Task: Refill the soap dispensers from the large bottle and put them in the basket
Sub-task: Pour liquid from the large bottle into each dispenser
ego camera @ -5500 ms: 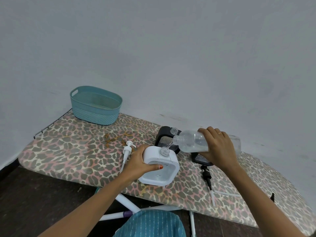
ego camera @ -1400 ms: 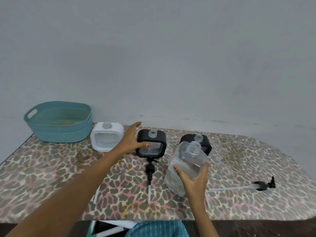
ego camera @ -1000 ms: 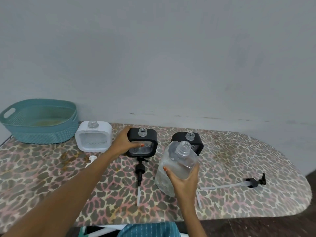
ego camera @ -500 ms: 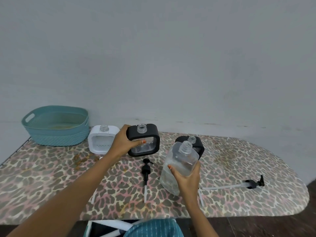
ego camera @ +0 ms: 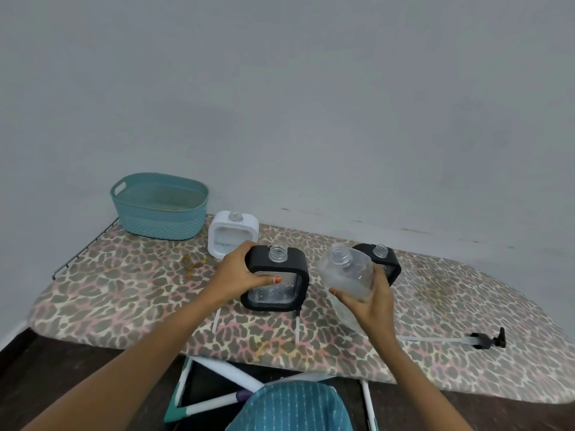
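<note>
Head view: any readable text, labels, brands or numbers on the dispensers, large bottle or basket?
None readable.
Black dispenser in the left hand: no label visible.
Large clear bottle in the right hand: no label visible.
White dispenser, second black dispenser, teal basket: no markings visible.

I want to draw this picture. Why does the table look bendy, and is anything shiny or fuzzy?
Head view: the wide lens curves the leopard-print board at its edges. Soft, even light; no hard shadows. The clear large bottle in the right hand shows faint pale glints. The black dispenser in the left hand looks slightly soft.
</note>
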`<action>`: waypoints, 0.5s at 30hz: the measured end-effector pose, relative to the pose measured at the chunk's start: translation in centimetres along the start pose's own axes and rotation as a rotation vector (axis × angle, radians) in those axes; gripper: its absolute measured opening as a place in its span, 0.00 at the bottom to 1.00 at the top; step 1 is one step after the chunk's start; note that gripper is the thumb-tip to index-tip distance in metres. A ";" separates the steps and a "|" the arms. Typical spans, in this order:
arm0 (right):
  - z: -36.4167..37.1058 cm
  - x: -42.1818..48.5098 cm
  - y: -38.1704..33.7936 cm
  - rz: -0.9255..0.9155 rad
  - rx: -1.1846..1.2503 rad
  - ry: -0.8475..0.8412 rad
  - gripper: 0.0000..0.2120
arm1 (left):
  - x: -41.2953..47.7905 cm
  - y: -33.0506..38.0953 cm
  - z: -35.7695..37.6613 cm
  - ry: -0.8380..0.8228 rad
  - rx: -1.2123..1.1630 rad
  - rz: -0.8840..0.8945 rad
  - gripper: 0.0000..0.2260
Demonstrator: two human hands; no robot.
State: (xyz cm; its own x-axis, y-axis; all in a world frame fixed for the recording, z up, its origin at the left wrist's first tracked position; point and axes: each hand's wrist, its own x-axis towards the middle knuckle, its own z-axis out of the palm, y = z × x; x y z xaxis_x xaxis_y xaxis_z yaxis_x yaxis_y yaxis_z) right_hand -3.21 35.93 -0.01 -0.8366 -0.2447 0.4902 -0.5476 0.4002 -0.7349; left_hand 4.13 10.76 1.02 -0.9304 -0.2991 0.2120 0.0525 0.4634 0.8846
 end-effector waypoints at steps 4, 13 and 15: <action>-1.1 0.6 -1.0 -0.133 -0.189 -0.085 0.36 | -1.0 -0.4 0.2 -0.056 0.014 0.006 0.25; -1.8 2.3 -3.9 -0.438 -0.548 -0.105 0.32 | -1.9 -0.4 0.7 -0.121 0.073 0.063 0.24; -1.8 2.7 -4.1 -0.486 -0.592 -0.123 0.30 | -1.9 -0.4 0.8 -0.128 0.086 0.060 0.24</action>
State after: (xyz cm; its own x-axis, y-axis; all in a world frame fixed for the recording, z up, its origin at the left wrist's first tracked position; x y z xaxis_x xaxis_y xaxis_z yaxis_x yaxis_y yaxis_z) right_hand -3.22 35.25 5.19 -0.5195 -0.5959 0.6124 -0.7824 0.6198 -0.0607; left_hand 5.62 11.86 -0.06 -0.9653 -0.1625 0.2042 0.0835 0.5490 0.8316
